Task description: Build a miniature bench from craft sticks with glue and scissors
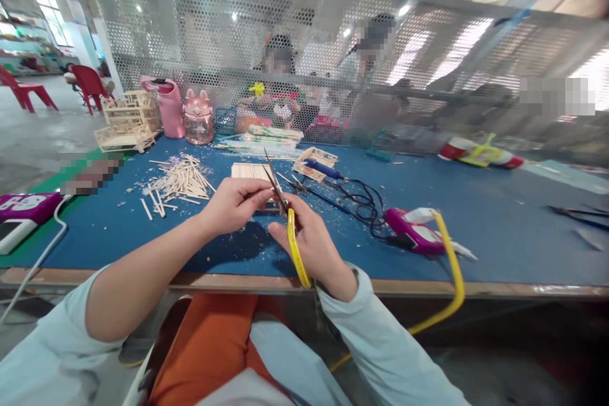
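A pair of scissors with a yellow handle (295, 250) is gripped in my right hand (311, 238), its slim blades pointing up and away, slightly parted. Close to the blades on their left, my left hand (233, 203) is closed in a pinch; what its fingertips hold is too small to make out. Behind my hands lies a panel of pale wooden sticks (250, 170), partly covered by my left hand and the blades. To the left, a loose pile of short wooden sticks (183, 181) is spread on the blue table mat (190, 250).
Wooden frame models (130, 117), a pink bottle (170, 111) and a clear pink jar (198, 124) stand at back left. A blue-handled tool (323, 169) and purple device (413, 231) with black cables lie right. People sit behind the perforated metal screen (190, 32).
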Demonstrator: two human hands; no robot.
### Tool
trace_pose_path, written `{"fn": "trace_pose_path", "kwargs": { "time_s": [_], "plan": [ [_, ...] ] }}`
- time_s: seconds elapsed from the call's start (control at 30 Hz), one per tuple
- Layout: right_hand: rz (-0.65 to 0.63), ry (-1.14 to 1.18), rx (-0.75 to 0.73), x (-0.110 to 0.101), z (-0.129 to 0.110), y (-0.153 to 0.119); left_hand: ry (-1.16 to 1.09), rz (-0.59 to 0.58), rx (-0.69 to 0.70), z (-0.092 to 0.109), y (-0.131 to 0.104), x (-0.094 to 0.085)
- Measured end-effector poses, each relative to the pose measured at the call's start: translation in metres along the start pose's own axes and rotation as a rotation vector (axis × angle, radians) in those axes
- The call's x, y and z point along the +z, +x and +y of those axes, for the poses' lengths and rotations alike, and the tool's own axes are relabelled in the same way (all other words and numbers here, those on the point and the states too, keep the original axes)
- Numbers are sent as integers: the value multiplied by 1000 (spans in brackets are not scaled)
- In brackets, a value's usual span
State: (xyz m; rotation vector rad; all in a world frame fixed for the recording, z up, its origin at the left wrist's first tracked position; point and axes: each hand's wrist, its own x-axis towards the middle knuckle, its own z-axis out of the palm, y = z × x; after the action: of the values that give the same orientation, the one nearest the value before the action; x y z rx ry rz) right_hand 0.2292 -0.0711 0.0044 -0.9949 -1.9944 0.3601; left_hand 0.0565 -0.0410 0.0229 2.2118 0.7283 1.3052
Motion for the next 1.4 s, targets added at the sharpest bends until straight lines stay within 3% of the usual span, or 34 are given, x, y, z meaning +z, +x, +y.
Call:
{"fn": "trace_pose_path", "kwargs": {
  "time_s": [0.23,0.4,0.6,0.73,0.83,1.0,1.07,1.23,1.4],
  "plan": [
    [-16,24,-23,0,-4,-2,16,-35,34,5,1,-2],
    [77,-66,-13,4,-3,0,81,-52,65,4,1,-3],
    [128,-177,-72,3,5,0,106,-35,22,3,1,-6],
    [106,-121,-40,5,7,-1,53,-39,-16,4,2,-6],
    [86,-5,70,9,2,0,-76,8,-97,1,3,-3],
    [152,390,309,17,-9,6,-672,246,-306,-3,10,-2],
    [180,508,388,19,-10,9,-810,324,-346,-3,13,-3],
    [175,705,491,18,-12,14,-870,372,-431,-1,14,-3],
    [260,706,509,18,-11,14,-905,418,-528,-2,14,0]
  ]
}}
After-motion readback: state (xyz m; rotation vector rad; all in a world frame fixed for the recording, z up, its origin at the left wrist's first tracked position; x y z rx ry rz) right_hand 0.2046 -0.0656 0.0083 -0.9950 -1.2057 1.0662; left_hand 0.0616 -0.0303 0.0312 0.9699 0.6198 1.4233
